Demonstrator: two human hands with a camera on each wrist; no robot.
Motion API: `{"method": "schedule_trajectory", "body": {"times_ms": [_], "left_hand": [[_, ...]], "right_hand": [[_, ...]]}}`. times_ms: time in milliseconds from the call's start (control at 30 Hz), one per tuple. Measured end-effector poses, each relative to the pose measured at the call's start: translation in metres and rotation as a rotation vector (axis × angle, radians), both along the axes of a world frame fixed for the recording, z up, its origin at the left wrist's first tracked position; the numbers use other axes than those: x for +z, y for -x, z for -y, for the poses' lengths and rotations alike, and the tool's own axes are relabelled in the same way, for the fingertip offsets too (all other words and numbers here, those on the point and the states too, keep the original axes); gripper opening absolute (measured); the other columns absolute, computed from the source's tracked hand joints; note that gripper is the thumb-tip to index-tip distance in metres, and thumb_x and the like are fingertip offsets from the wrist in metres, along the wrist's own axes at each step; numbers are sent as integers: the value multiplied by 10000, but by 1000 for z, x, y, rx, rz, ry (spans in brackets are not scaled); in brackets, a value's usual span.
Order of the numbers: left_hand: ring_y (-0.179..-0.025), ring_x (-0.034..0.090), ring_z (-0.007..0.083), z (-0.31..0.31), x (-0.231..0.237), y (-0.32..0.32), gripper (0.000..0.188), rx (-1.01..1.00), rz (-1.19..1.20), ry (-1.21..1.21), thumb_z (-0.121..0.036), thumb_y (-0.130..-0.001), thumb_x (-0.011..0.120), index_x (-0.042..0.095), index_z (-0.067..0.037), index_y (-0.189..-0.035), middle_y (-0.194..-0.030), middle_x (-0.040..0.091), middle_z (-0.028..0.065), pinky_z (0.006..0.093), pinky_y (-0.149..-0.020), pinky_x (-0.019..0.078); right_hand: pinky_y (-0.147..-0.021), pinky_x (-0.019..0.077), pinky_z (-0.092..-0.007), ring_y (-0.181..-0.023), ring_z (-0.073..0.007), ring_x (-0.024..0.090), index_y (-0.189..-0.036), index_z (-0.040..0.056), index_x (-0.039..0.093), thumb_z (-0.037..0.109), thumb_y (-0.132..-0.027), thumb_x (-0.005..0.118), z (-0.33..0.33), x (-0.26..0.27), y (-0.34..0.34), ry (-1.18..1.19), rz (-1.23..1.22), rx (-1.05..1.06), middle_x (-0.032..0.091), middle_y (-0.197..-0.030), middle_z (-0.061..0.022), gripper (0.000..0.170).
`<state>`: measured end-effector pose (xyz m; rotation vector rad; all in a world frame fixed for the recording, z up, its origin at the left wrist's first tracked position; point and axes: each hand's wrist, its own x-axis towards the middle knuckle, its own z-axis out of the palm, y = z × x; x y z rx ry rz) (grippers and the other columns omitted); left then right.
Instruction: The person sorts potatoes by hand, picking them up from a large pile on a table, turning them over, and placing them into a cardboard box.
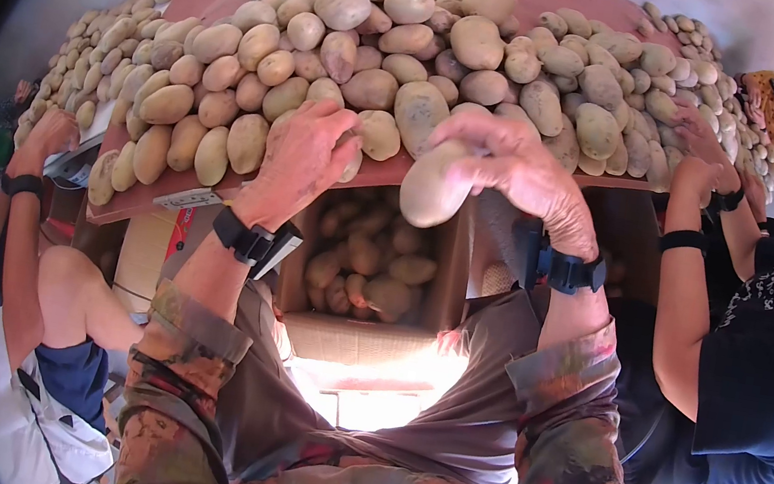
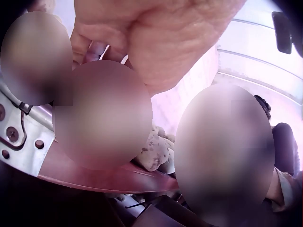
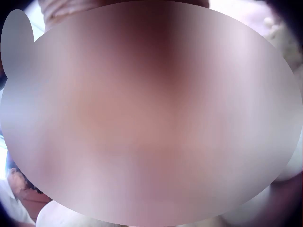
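A large pale potato [image 1: 434,189] is gripped by the right hand [image 1: 525,168] over the table's front edge, its lower end above an open box. The left hand [image 1: 303,163] is at the edge of the heap, its fingers curled over a potato [image 1: 351,166] that shows partly beneath them. In the left wrist view the palm of the left hand [image 2: 158,40] fills the top, and blurred patches cover what lies below it. A blurred patch hides most of the right wrist view.
Many potatoes [image 1: 343,7] are heaped along the red table [image 1: 222,3]. A cardboard box [image 1: 362,334] with potatoes inside stands below its edge, between the knees. People sit on both sides, arms [image 1: 688,290] reaching to the heap. A metal bracket [image 1: 188,199] is on the table edge.
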<state>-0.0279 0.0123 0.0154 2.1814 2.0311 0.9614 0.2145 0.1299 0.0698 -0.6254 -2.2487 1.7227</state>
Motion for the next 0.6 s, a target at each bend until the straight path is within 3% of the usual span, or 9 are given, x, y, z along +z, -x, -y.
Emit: {"method": "schedule_trajectory", "body": {"times_ms": [67,100,133,267,333,400,600], "left_hand": [[-976,600,366,1,0,2,189,-1,2,29,-141,-893,646,646,-24,-1042,-976,625,140,436,-827,483],[-967,602,367,1,-1,2,185,0,-12,28,-136,-893,645,648,-22,-1039,-977,627,140,436,-822,485],[-959,604,367,-1,-1,2,181,-4,-25,23,-132,-893,644,650,-19,-1035,-979,628,140,435,-817,487],[-923,600,347,-3,-4,0,149,-17,0,-45,-158,-871,657,654,-32,-951,-926,619,130,454,-781,484],[-923,599,350,-3,-3,1,149,7,-16,-9,-145,-861,669,654,-30,-954,-929,620,132,449,-784,485],[-919,598,350,-3,-4,1,150,-17,-13,-28,-134,-856,669,656,-27,-961,-931,618,131,445,-786,483],[-926,587,346,-1,-2,0,149,-4,-8,13,-124,-858,658,660,-24,-969,-934,611,134,445,-792,474]], "right_hand": [[-766,471,-271,-871,-121,574,-1100,70,669,231,-794,709,10,1,10,-170,198,114,634,-937,-11,348],[-789,475,-304,-866,-144,570,-1098,79,668,232,-780,707,14,-7,16,-255,176,185,631,-910,-21,355],[-809,486,-339,-846,-196,602,-1096,90,667,235,-768,706,21,-15,20,-240,136,216,645,-890,-62,361],[-768,510,-432,-861,-326,665,-1104,91,650,212,-768,716,38,-22,34,-592,283,285,670,-909,-150,363],[-747,510,-453,-868,-332,671,-1105,85,644,193,-803,710,38,-40,38,-697,234,249,671,-900,-145,327],[-745,515,-438,-863,-319,671,-1105,82,644,155,-829,700,40,-38,38,-614,15,208,668,-899,-145,291],[-719,529,-423,-820,-313,681,-1036,56,658,117,-821,712,29,-34,35,-628,51,97,690,-883,-133,230]]}}
